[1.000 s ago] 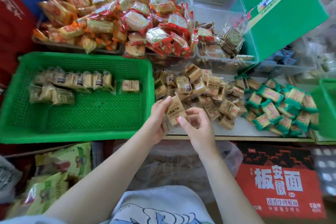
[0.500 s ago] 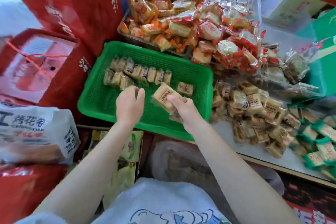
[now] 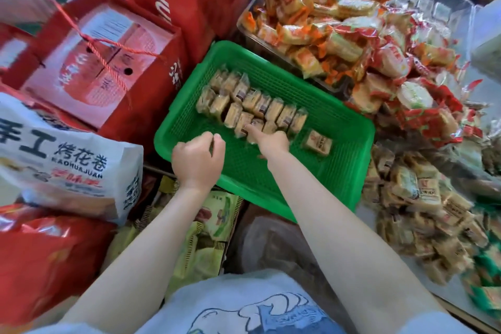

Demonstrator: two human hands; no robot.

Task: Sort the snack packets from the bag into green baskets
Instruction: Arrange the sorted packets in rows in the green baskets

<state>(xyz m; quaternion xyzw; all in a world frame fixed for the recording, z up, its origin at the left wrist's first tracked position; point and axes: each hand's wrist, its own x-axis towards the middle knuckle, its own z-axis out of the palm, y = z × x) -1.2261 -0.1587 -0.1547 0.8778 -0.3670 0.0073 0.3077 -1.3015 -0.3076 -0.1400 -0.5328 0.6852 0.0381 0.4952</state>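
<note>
Two bare hands reach over a green basket of perforated plastic, rectangular with a raised rim. At far left stand red cardboard gift boxes with a twisted red cord handle, and nearer lies a glossy white bag with blue print. The left hand hovers at the basket's near-left rim, its grip loosely curled and holding nothing. The right hand is inside the basket, forefinger stretched out onto the near end of the tan packets, small crinkly squares packed in two slanting rows. One single tan packet lies flat just right of that hand. Far right, shiny orange and red wrappers heap up; nearer right, a loose pile of tan packets rests on the table.
</note>
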